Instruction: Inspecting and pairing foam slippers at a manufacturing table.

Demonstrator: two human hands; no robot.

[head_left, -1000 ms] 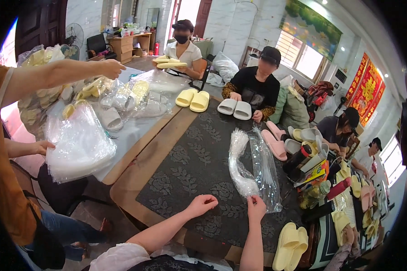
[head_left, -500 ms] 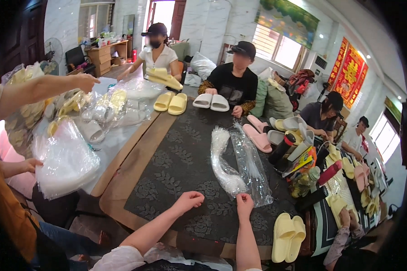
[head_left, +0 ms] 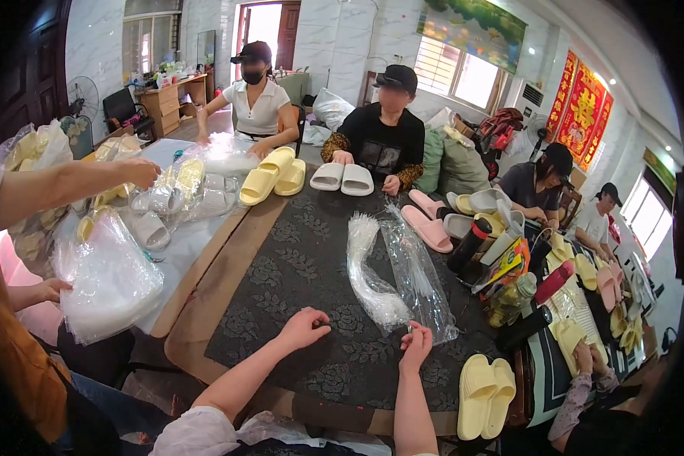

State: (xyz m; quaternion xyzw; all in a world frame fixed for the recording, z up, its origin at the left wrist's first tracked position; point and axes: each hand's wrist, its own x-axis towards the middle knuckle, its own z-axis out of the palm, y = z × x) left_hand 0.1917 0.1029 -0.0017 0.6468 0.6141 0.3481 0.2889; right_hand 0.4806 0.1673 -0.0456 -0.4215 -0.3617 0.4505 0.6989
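My left hand [head_left: 304, 328] rests on the dark patterned table cover [head_left: 296, 266], fingers loosely curled, with nothing in it. My right hand [head_left: 416, 343] is at the near end of a flat stack of clear plastic bags [head_left: 418, 281], its fingertips pinching the bags' lower edge. A bunched bundle of clear plastic [head_left: 368, 281] lies just left of that stack, between my two hands and further out. A pair of yellow slippers [head_left: 485, 395] sits at the table edge, right of my right hand.
Several people sit around the table. A white slipper pair [head_left: 342, 177], a yellow pair [head_left: 273, 176] and pink slippers [head_left: 425, 226] lie at the far side. A person on my left holds a pile of clear bags [head_left: 106, 281]. Bottles and clutter [head_left: 509, 281] stand to the right.
My view has shifted, so the table sits differently in the frame. My left hand has curled its fingers and my right hand has closed in on the bags' edge.
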